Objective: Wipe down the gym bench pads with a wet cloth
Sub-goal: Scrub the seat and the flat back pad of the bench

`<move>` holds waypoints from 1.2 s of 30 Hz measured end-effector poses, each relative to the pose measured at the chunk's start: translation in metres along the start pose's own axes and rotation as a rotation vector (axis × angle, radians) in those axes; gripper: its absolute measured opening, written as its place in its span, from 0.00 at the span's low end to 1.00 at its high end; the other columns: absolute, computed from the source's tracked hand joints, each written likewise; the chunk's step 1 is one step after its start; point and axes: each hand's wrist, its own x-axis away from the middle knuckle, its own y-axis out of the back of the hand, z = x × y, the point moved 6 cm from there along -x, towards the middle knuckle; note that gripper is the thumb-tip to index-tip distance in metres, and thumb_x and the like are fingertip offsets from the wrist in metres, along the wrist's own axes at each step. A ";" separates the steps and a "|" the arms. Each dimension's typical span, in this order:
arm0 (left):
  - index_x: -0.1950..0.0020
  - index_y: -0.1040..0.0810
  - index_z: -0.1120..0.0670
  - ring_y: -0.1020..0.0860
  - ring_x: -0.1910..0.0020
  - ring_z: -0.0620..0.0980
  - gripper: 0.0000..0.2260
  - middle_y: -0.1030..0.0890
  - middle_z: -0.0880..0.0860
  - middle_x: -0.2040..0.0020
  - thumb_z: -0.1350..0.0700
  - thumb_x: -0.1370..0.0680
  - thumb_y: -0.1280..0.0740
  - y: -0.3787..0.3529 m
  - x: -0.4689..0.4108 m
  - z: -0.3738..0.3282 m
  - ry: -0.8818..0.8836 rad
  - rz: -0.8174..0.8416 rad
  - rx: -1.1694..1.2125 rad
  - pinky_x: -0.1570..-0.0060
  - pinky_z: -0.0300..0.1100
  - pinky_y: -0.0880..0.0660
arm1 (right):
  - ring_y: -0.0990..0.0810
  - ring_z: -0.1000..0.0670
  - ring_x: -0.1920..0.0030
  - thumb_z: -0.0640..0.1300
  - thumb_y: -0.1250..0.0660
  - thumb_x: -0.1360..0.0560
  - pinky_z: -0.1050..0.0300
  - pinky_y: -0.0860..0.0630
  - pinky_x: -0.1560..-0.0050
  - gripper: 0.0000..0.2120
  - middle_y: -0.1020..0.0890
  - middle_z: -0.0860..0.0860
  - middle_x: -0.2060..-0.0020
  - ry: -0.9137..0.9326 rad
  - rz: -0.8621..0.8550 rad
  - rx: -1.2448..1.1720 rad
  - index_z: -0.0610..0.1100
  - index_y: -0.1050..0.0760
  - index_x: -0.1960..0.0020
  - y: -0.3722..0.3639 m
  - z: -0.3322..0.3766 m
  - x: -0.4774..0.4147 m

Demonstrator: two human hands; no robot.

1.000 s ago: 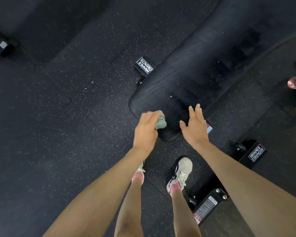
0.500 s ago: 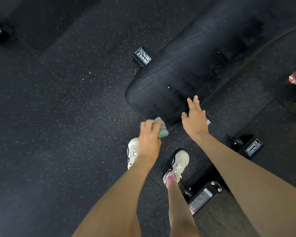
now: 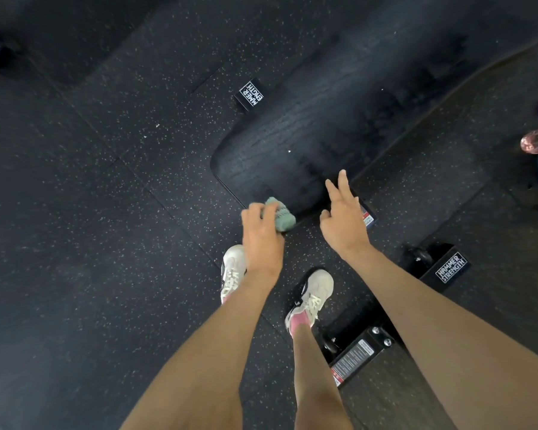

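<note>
Sliding back to the near edge of the bench pad point(image 3: 308, 135), the left hand point(image 3: 263, 240) is gripping the green cloth point(image 3: 280, 215), overhanging that edge; the right hand point(image 3: 343, 223), fingers straight and spread, is hovering at the pad's corner. Stroke probably ending.

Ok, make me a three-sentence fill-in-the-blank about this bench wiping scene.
The left hand grips a green ____ at the near end of the bench pad.
The right hand holds ____, its fingers straight.
The frame label reads Hammer ____.
Missing words: cloth; nothing; Strength.
</note>
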 end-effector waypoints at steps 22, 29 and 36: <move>0.45 0.22 0.62 0.29 0.51 0.60 0.23 0.24 0.59 0.49 0.77 0.38 0.34 -0.027 -0.010 -0.036 -0.237 0.244 -0.143 0.54 0.51 0.26 | 0.47 0.47 0.23 0.32 0.45 0.21 0.54 0.43 0.27 0.28 0.49 0.47 0.22 -0.137 0.105 -0.214 0.43 0.46 0.22 0.014 -0.046 0.014; 0.45 0.20 0.59 0.22 0.49 0.53 0.13 0.20 0.56 0.50 0.67 0.28 0.30 -0.018 -0.017 -0.081 -0.056 0.543 0.176 0.49 0.41 0.28 | 0.25 0.42 0.38 0.29 0.43 0.23 0.51 0.31 0.36 0.22 0.26 0.39 0.34 -0.441 0.073 -0.722 0.39 0.31 0.30 0.041 -0.054 0.030; 0.43 0.26 0.55 0.19 0.52 0.52 0.09 0.19 0.58 0.47 0.53 0.21 0.35 0.014 -0.037 -0.113 0.489 0.555 0.768 0.54 0.47 0.19 | 0.21 0.48 0.44 0.36 0.38 0.21 0.54 0.25 0.45 0.16 0.20 0.45 0.44 -0.369 0.184 -1.283 0.43 0.27 0.34 0.084 -0.008 0.031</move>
